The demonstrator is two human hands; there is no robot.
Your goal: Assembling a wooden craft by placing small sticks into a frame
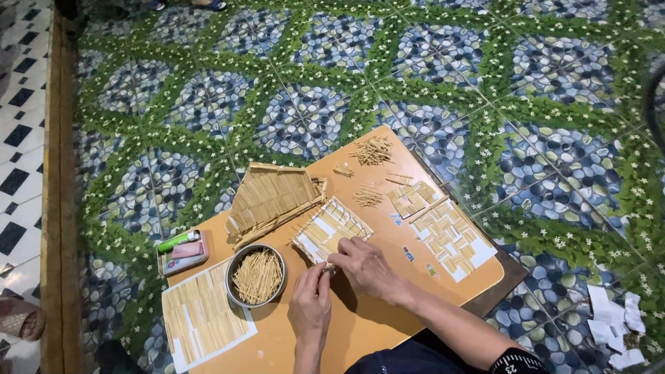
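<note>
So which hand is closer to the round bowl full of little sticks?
The left hand. It sits just right of the metal bowl, apart from it. The right hand lies farther right, on the small stick panel.

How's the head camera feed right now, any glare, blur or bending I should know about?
Head view: even soft light, no glare on the orange wooden board; both hands, left and right, cast faint shadows; the round metal bowl of toothpicks is sharp; floor tile lines bow slightly at the edges.
</note>
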